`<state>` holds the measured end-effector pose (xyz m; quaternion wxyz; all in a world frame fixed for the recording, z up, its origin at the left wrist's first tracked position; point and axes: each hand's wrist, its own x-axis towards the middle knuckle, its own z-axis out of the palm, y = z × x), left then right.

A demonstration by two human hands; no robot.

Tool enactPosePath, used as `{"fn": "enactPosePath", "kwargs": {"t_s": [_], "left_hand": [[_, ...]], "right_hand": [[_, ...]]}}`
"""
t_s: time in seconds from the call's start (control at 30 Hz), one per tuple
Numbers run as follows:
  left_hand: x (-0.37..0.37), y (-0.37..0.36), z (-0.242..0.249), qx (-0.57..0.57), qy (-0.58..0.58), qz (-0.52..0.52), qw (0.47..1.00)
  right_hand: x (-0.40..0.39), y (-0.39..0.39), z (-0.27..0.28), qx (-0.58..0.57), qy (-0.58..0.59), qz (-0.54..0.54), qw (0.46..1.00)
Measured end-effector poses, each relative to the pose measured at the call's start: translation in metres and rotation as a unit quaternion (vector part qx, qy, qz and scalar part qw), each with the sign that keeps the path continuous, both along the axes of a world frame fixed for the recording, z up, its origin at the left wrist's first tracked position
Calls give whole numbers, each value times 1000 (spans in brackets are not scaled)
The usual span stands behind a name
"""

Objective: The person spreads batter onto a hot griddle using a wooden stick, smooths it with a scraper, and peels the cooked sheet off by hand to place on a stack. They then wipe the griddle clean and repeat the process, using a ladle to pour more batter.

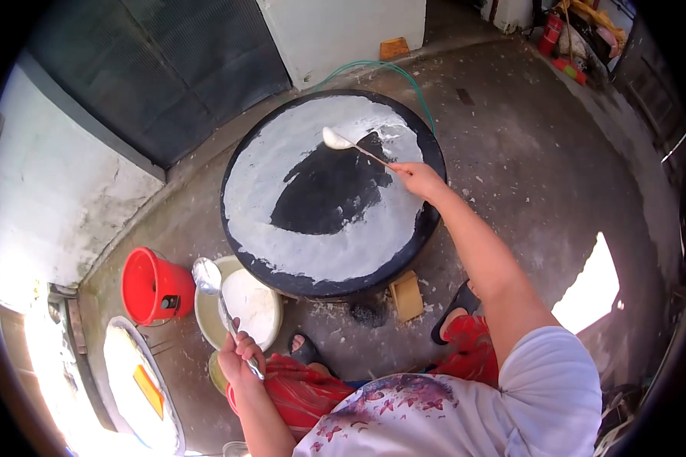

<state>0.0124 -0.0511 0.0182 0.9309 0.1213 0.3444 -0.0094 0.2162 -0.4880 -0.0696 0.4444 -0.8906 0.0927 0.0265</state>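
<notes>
My right hand (421,181) grips the thin handle of a spoon-like tool (335,138), whose head is coated in white batter. That head is over the large round black griddle (432,156), at the upper edge of a bare dark patch. A ring of white batter (255,183) surrounds the patch and looks thinner and streaky at the upper right. Low on the left, my left hand (240,354) is closed around the handle of a metal ladle (206,274). The ladle's bowl is above the rim of a pale basin (277,318) containing white batter (248,301).
A red bucket (156,286) stands left of the basin. Farther left lies a pale round tray (168,411) with an orange flat piece (149,390) on it. A wooden block (407,295) sits below the griddle's near edge. Behind the griddle curves a green hose (404,71).
</notes>
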Motion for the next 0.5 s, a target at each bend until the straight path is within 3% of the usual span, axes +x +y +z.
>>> {"fn": "enactPosePath", "kwargs": {"t_s": [0.03,0.1,0.2,0.23,0.27,0.33,0.4,0.5], "left_hand": [[-2,3,-1,-2,0,-1,1000],[-6,8,-5,6,-27,-6,1000],[-10,10,-3,17,-26,-11,999],[-10,11,-3,17,-26,-12,999],[-11,12,-3,12,-27,-9,1000],[-10,11,-2,5,-31,-5,999],[-11,11,1,0,-9,-5,1000],[-14,11,0,12,-13,-7,1000]], "right_hand": [[-14,0,15,-2,0,-1,1000],[-44,-6,43,-126,17,-203,971],[-48,-16,-2,-54,-23,-207,977],[-32,-12,-39,50,-48,-168,983],[-34,9,-32,67,-73,-119,988],[-31,40,-10,25,-5,-119,993],[-19,54,-2,65,-9,-28,997],[-6,56,8,2,-21,-77,997]]}}
